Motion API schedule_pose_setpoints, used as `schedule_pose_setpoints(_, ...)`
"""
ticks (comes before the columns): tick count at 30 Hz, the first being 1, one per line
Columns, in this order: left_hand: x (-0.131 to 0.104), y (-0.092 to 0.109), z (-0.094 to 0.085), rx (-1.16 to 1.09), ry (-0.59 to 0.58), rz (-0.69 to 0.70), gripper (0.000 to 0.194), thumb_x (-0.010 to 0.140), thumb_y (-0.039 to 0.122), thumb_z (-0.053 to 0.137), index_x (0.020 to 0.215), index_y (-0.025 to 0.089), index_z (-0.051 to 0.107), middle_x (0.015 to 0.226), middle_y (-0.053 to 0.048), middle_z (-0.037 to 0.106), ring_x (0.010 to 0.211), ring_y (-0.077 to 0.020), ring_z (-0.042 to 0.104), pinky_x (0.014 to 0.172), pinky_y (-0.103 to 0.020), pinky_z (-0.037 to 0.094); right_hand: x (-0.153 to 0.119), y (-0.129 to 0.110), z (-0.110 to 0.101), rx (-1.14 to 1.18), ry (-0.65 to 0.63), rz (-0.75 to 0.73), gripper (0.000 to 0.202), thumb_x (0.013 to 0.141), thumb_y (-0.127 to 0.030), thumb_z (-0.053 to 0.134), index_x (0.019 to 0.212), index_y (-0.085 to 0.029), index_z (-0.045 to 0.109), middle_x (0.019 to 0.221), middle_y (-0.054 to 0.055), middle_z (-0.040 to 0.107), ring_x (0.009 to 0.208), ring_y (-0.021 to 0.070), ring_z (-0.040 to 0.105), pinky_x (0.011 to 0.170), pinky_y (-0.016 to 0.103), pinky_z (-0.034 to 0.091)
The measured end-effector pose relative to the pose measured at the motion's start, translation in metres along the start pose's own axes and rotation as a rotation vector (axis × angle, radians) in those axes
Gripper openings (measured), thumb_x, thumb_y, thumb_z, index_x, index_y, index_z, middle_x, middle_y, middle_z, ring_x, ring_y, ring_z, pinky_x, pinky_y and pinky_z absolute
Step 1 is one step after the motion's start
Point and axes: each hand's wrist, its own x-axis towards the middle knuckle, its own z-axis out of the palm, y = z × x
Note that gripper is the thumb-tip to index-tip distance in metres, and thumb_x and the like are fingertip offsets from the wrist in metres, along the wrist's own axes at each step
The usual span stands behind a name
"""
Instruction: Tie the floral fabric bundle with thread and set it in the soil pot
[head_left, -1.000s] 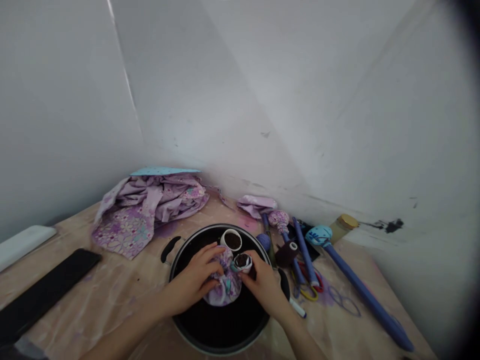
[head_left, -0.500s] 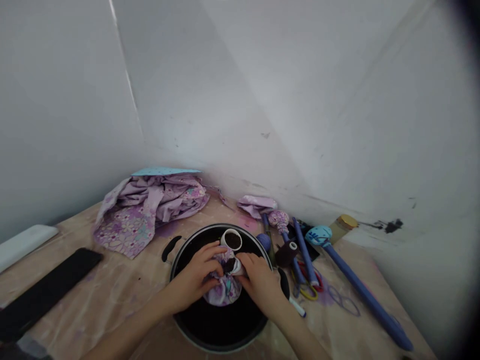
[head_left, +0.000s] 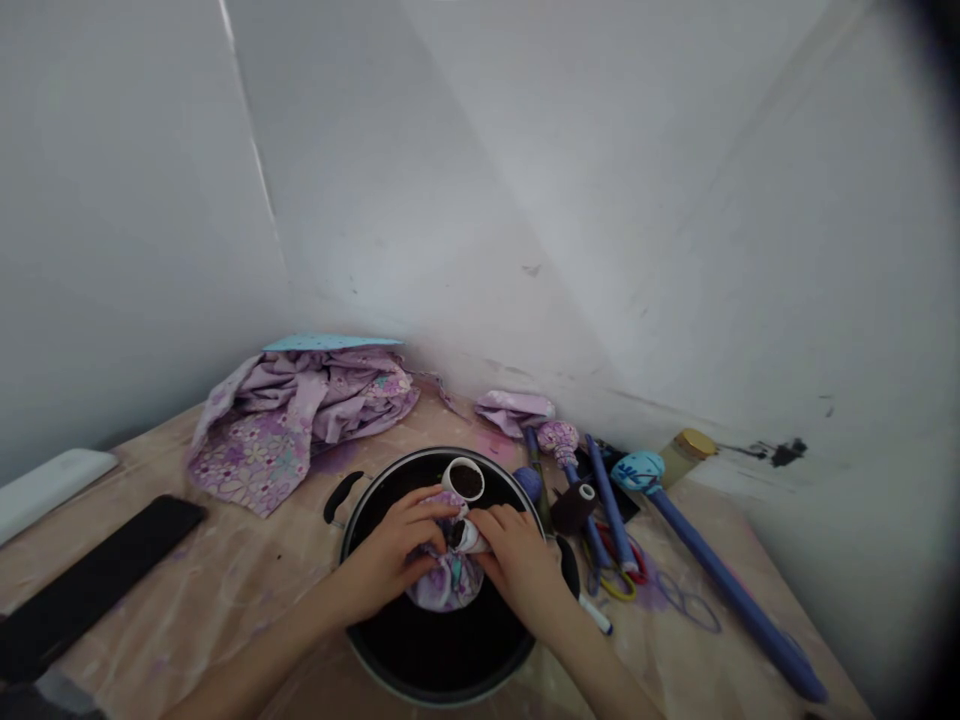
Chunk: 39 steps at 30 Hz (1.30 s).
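Note:
Above a dark round pot [head_left: 373, 655], my left hand [head_left: 394, 550] has its fingers closed on the gathered top of a purple floral cloth pouch [head_left: 448, 588]. My right hand [head_left: 517, 555] grips a small white cup [head_left: 472, 538], tilted to the left with its mouth at the pouch's opening. Something dark shows in that mouth. Just beyond my fingers, inside the pot, is a round white container [head_left: 465, 482] of dark, loose material. My fingers partly hide the pouch's opening.
Crumpled floral cloth [head_left: 300, 410] lies back left, near a black phone-like slab [head_left: 97, 580] and a white object [head_left: 52, 485]. At right are a thread spool [head_left: 574, 507], scissors [head_left: 619, 585], a marker [head_left: 596, 613], a blue cloth-headed stick [head_left: 727, 580] and a gold-lidded jar [head_left: 690, 450].
The small cup in my right hand has tipped slightly, and less dark material shows at its mouth. My left hand stays at the pouch, almost unmoved.

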Motion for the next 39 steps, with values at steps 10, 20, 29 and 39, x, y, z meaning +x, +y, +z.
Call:
schedule_pose_setpoints(10, -0.0008, 0.0006, -0.0003, -0.011, -0.001, 0.014, 0.017, 0.085, 0.004, 0.061, 0.088, 0.021, 0.060, 0.135, -0.007, 0.057, 0.138, -0.0247, 0.032, 0.112, -0.044, 0.030, -0.0004, -0.0028, -0.0009, -0.024, -0.040, 0.044, 0.031, 0.090, -0.015, 0.062, 0.120, -0.022, 0.056, 0.101, 0.005, 0.061, 0.084, 0.0245, 0.060, 0.070, 0.033, 0.046)
schedule_pose_setpoints(20, -0.0013, -0.0012, 0.0011, -0.009, 0.016, 0.025, 0.016, 0.085, 0.006, 0.062, 0.089, 0.022, 0.062, 0.133, -0.007, 0.058, 0.137, -0.0250, 0.033, 0.112, -0.045, 0.031, 0.0002, -0.0038, -0.0011, 0.145, -0.072, 0.042, 0.043, 0.088, -0.019, 0.068, 0.128, -0.020, 0.052, 0.108, 0.007, 0.058, 0.094, 0.0245, 0.059, 0.081, 0.034, 0.049)
schedule_pose_setpoints(29, -0.0022, -0.0015, 0.0010, -0.027, 0.016, 0.032, 0.016, 0.086, 0.006, 0.061, 0.090, 0.021, 0.062, 0.132, -0.008, 0.059, 0.136, -0.0259, 0.035, 0.111, -0.046, 0.031, 0.0014, -0.0032, -0.0007, 0.188, -0.042, 0.022, 0.031, 0.091, -0.016, 0.060, 0.121, -0.021, 0.057, 0.104, 0.006, 0.059, 0.095, 0.0232, 0.058, 0.083, 0.034, 0.048)
schedule_pose_setpoints(39, -0.0017, 0.0000, 0.0009, -0.035, 0.010, 0.031, 0.015, 0.086, 0.006, 0.062, 0.089, 0.021, 0.062, 0.133, -0.008, 0.057, 0.136, -0.0257, 0.036, 0.111, -0.045, 0.031, 0.0066, -0.0013, -0.0095, 0.128, -0.092, -0.046, 0.025, 0.093, -0.021, 0.061, 0.118, -0.019, 0.061, 0.105, 0.007, 0.061, 0.095, 0.0229, 0.059, 0.083, 0.034, 0.048)
